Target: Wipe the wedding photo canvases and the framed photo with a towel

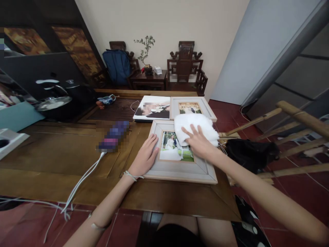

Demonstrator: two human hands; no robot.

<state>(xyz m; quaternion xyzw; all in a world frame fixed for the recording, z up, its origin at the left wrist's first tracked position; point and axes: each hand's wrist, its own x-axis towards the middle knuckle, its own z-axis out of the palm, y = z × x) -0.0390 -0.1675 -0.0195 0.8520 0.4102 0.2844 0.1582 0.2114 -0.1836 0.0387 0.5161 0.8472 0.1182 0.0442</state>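
Observation:
A framed wedding photo [177, 145] with a wide pale border lies flat near the table's right end. On the left side of its frame rests my left hand [146, 154], open, fingers stretched out along the border. My right hand [199, 142] presses a folded white cloth [205, 127] onto the upper right of the frame, fingers dug into the cloth; its thumb side is partly hidden. The cloth covers that corner and overlaps a second framed photo [208, 108] behind. Beside that one lies a white-edged photo panel [153, 108].
A phone [111, 137] with a white charging cable [84, 175] lies left on the wooden table [64, 144]. A lidded pan [53, 104] stands at the far left. Right of the table are a bamboo chair [303, 116] and a black bag [249, 154].

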